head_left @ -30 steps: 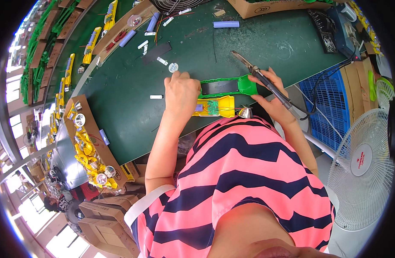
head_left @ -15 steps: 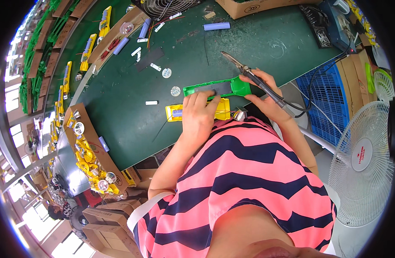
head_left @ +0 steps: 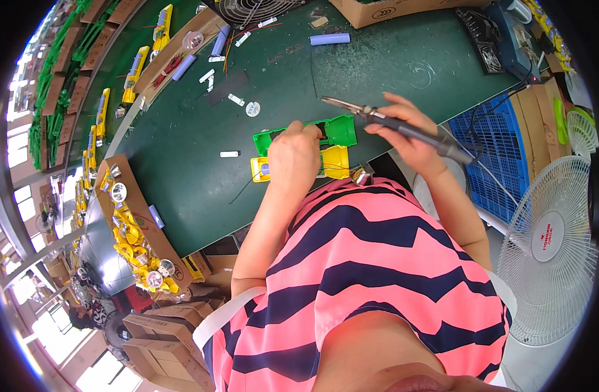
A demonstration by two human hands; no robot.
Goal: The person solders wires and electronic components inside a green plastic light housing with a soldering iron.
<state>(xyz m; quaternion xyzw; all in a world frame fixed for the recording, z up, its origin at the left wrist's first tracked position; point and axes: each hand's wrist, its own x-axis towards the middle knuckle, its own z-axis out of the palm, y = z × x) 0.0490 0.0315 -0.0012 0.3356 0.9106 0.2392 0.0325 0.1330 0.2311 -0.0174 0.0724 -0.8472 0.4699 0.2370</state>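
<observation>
My left hand [head_left: 294,151] is closed over a long green plastic housing half [head_left: 340,130], its fingertips down inside the shell and partly hidden. A yellow housing half [head_left: 335,162] lies just nearer to me, partly under that hand and wrist. A blue cylindrical battery cell [head_left: 265,169] sits at its left end, and a shiny reflector cup [head_left: 361,176] is at its right end. My right hand [head_left: 413,134] grips a soldering iron [head_left: 404,127] off the table, its metal tip pointing left above the far side of the green housing.
A loose blue cell [head_left: 330,39], white connector pieces [head_left: 236,100] and a round sticker [head_left: 253,109] lie farther off. A carton of yellow housings [head_left: 133,245] stands left. Right are a soldering station [head_left: 513,39], a blue crate [head_left: 492,153] and a white fan [head_left: 546,242].
The green housing has slid left, onto where a second round sticker showed. My right hand has let go of its end and keeps the soldering iron. My left hand has shifted up over the green shell.
</observation>
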